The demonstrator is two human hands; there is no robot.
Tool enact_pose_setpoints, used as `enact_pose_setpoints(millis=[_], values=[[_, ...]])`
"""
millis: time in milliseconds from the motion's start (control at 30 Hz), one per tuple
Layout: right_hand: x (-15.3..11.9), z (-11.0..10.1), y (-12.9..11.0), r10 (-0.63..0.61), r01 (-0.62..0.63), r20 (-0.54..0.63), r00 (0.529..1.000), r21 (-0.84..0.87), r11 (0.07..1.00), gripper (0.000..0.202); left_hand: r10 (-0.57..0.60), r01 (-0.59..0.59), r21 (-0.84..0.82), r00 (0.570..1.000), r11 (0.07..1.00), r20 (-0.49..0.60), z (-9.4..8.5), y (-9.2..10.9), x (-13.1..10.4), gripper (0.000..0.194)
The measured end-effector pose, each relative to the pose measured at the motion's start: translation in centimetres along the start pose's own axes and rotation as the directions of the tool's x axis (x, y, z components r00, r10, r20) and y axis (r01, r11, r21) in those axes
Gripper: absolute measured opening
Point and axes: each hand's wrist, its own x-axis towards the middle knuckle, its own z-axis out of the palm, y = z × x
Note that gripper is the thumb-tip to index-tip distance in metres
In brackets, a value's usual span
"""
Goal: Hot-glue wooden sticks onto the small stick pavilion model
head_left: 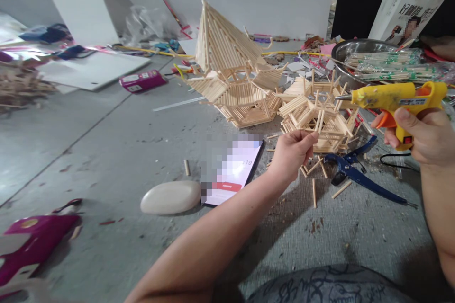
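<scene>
My right hand (432, 135) is wrapped round a yellow hot glue gun (387, 97) with an orange trigger, its nozzle pointing left over a small stick structure (316, 113). My left hand (293, 151) is pinched at the front of that structure, with thin wooden sticks (321, 122) rising at its fingertips. Which stick it grips is partly hidden by the fingers. Behind and to the left stands a taller stick model (227, 42) with a pointed roof. Short cut sticks (314, 193) lie on the floor below my left hand.
Blue-handled cutters (362, 177) lie below the glue gun. A lit phone (236, 170) rests against a pale oval object (171, 197) near my left forearm. A metal bowl (341, 49) holds wrapped stick bundles at the back right. Purple packages (142, 81) lie left.
</scene>
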Motion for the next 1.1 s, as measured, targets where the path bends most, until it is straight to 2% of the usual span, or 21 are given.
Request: enact_pose_setpoints(millis=[133,300,433,633,933,1100], values=[[0.0,0.0,-0.1,-0.014,0.014,0.010,1.000,0.001,1.000,0.019,0.045,-0.046,0.057,0.999,0.997,0.012,-0.1,-0.3,0.0,0.026],[0.1,-0.1,0.1,-0.021,0.021,0.012,1.000,0.001,1.000,0.016,0.144,-0.145,0.220,0.989,0.965,0.019,-0.3,-0.2,0.0,0.031],[0.1,-0.1,0.4,-0.058,0.058,0.010,0.998,-0.018,0.998,0.019,0.173,-0.170,0.331,0.985,0.928,0.021,-0.4,0.1,0.0,0.032],[0.2,-0.1,0.4,-0.047,0.048,0.011,0.999,-0.019,0.999,0.021,0.213,-0.211,0.448,0.976,0.869,0.046,-0.8,0.2,0.3,0.030],[0.1,-0.1,0.5,-0.037,0.037,0.013,0.999,-0.015,0.999,0.019,0.256,-0.258,0.538,0.963,0.802,0.079,-1.1,0.3,0.5,0.030],[0.0,-0.1,0.5,-0.046,0.046,0.012,0.999,-0.005,0.999,0.018,0.304,-0.265,0.525,0.953,0.809,0.014,-0.9,-0.6,0.4,0.023]])
